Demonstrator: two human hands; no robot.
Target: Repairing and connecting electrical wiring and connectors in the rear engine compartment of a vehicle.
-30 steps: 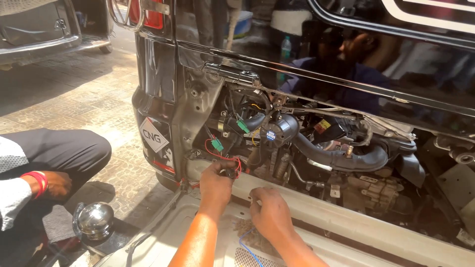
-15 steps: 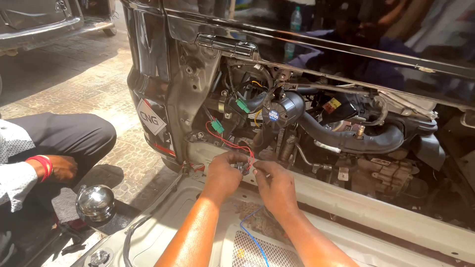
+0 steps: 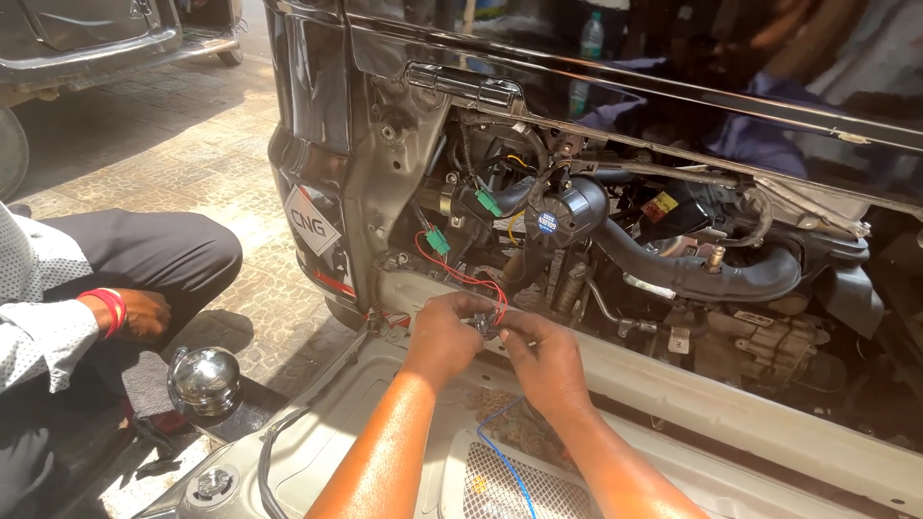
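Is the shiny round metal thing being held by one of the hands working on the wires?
No, the chrome ball sits on the ground, apart from the left hand and right hand at the red wire.

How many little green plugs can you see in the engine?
2. One green plug sits higher up beside the black hose; the other green plug is lower left, where the red wires start. More may hide behind hoses.

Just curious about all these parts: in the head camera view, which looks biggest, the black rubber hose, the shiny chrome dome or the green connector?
1. black rubber hose
2. shiny chrome dome, though it sits nearer the camera
3. green connector
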